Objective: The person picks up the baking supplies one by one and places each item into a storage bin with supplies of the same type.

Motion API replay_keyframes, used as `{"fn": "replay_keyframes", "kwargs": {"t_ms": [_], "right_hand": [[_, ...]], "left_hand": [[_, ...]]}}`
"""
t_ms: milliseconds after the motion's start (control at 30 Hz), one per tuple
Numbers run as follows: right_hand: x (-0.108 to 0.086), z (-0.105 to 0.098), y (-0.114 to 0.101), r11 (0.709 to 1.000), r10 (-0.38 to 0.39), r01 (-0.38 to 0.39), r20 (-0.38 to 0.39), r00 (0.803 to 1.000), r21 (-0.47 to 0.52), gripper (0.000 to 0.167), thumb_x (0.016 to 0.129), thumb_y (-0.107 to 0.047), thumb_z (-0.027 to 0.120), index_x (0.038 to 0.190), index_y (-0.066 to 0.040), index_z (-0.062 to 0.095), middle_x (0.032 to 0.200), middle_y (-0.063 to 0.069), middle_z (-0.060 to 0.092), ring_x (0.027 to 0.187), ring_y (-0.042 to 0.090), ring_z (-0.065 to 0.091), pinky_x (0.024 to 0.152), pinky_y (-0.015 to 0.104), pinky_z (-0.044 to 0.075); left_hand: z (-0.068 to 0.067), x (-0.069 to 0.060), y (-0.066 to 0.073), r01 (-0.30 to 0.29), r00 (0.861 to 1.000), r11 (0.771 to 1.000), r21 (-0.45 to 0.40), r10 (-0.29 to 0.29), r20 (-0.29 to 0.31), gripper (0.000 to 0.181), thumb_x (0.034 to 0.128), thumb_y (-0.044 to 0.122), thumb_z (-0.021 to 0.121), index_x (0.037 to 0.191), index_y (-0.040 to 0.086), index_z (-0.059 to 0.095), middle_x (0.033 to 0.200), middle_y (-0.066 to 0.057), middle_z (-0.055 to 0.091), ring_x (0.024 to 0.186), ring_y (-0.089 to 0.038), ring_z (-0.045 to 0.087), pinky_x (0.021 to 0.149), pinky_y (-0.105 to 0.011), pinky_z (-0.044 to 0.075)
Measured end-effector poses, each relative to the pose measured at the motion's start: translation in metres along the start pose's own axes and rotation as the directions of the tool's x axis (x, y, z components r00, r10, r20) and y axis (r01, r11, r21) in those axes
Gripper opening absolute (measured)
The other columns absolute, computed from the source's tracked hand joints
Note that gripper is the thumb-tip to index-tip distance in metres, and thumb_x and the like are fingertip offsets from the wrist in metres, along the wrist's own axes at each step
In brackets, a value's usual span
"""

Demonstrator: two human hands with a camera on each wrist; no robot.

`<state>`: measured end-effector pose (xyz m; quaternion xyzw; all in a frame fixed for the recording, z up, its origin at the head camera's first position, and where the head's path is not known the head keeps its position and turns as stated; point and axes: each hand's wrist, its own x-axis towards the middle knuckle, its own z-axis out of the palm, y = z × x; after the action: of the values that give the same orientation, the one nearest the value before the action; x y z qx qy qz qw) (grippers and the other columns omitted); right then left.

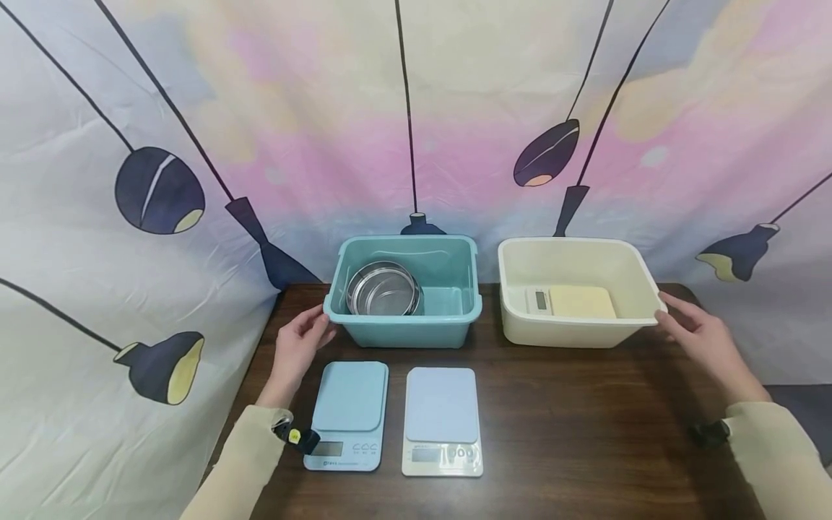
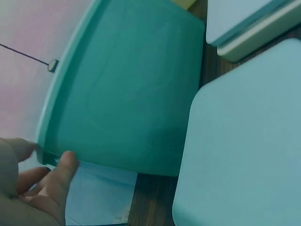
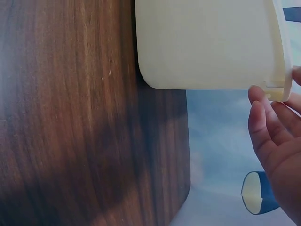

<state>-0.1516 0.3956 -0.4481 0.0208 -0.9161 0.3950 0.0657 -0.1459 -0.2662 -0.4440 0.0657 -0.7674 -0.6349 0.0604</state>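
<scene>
At its front left corner, a teal plastic basin (image 1: 406, 334) has its rim pinched by my left hand (image 1: 300, 347). In the left wrist view, fingertips (image 2: 68, 159) lie on both sides of that rim. Nested round metal sieves (image 1: 383, 290) sit inside this basin, on its left. My right hand (image 1: 702, 339) pinches the right rim of a cream basin (image 1: 565, 335); the right wrist view has the fingers (image 3: 256, 117) around its corner. A pale yellow kitchen scale (image 1: 581, 302) lies in the cream basin, its display to the left.
A blue kitchen scale (image 1: 351, 397) and a white one (image 1: 442, 404) lie side by side in front of the teal basin. Everything stands on a dark wooden table (image 1: 572, 419). Behind hangs a curtain (image 1: 325, 108) printed with lamps.
</scene>
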Motion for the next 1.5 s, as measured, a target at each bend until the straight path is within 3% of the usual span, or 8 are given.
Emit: {"fn": "replay_keyframes", "kwargs": {"t_ms": [267,500,700,867,1000,1167,1367,1500], "right_hand": [[0.001,0.0,0.0,1.0,0.007,-0.007,-0.009,1.0,0.018,0.063,0.107,-0.031,0.062,0.156,0.002,0.042,0.088,-0.021,0.071,0.077,-0.009,0.063,0.063,0.008,0.051],[0.002,-0.001,-0.001,0.999,0.01,-0.009,-0.021,1.0,0.031,0.062,0.107,-0.03,0.061,0.156,0.003,0.041,0.083,-0.03,0.065,0.076,-0.01,0.063,0.062,0.009,0.052],[0.002,-0.001,-0.003,1.0,0.012,-0.011,-0.022,1.0,0.023,0.062,0.107,-0.029,0.061,0.155,0.004,0.042,0.083,-0.03,0.065,0.075,-0.011,0.062,0.062,0.008,0.052],[0.002,0.0,-0.003,1.0,0.0,0.001,-0.03,1.0,0.029,0.06,0.107,-0.028,0.061,0.155,0.003,0.043,0.083,-0.026,0.068,0.075,-0.011,0.062,0.061,0.009,0.052],[0.002,0.002,-0.004,1.0,0.004,-0.003,-0.03,1.0,0.029,0.06,0.107,-0.029,0.061,0.155,0.003,0.043,0.084,-0.026,0.068,0.075,-0.009,0.063,0.062,0.008,0.051],[0.0,0.002,-0.004,0.999,0.02,-0.019,-0.024,1.0,0.031,0.062,0.107,-0.031,0.061,0.155,0.003,0.042,0.083,-0.03,0.065,0.076,-0.006,0.064,0.062,0.008,0.051],[-0.003,0.004,-0.004,0.999,0.025,-0.025,-0.016,1.0,0.034,0.063,0.107,-0.032,0.06,0.156,0.003,0.041,0.082,-0.031,0.065,0.075,-0.006,0.064,0.062,0.008,0.05],[-0.003,0.004,-0.003,0.999,0.023,-0.022,-0.018,1.0,0.034,0.062,0.107,-0.032,0.06,0.156,0.002,0.041,0.081,-0.03,0.066,0.074,-0.006,0.064,0.061,0.009,0.05]], "left_hand": [[0.011,-0.029,0.008,0.084,0.996,0.993,0.077,-0.084,-0.002,0.038,0.1067,0.018,0.062,0.136,-0.006,0.062,0.124,-0.026,0.07,0.098,-0.011,0.075,0.087,-0.022,0.061],[0.034,-0.056,0.004,0.094,0.989,0.984,0.152,-0.11,0.103,0.034,0.1029,0.017,0.068,0.129,-0.005,0.067,0.112,-0.021,0.074,0.103,-0.031,0.075,0.079,-0.033,0.066],[0.06,-0.074,-0.001,0.093,0.976,0.978,0.188,-0.127,0.177,0.034,0.0978,0.015,0.074,0.126,-0.004,0.07,0.103,-0.013,0.074,0.095,-0.03,0.075,0.073,-0.034,0.066],[0.075,-0.086,-0.01,0.057,0.96,0.978,0.203,-0.11,0.258,0.037,0.0966,0.017,0.076,0.125,-0.006,0.069,0.105,-0.013,0.074,0.095,-0.033,0.076,0.072,-0.032,0.066],[0.084,-0.093,-0.019,-0.029,0.952,0.963,0.27,-0.056,0.301,0.037,0.0967,0.019,0.075,0.124,-0.006,0.07,0.107,-0.017,0.075,0.094,-0.029,0.076,0.072,-0.032,0.066],[0.094,-0.101,-0.026,-0.116,0.941,0.922,0.369,-0.018,0.339,0.041,0.094,0.019,0.079,0.126,-0.006,0.069,0.111,-0.02,0.075,0.093,-0.025,0.076,0.074,-0.031,0.065],[0.103,-0.109,-0.032,-0.158,0.937,0.873,0.462,-0.014,0.348,0.048,0.0889,0.017,0.084,0.127,-0.007,0.068,0.113,-0.02,0.071,0.086,-0.018,0.072,0.07,-0.024,0.061],[0.105,-0.11,-0.036,-0.175,0.936,0.853,0.491,-0.01,0.352,0.051,0.0868,0.015,0.085,0.127,-0.009,0.066,0.11,-0.019,0.07,0.082,-0.014,0.067,0.066,-0.021,0.057]]}}
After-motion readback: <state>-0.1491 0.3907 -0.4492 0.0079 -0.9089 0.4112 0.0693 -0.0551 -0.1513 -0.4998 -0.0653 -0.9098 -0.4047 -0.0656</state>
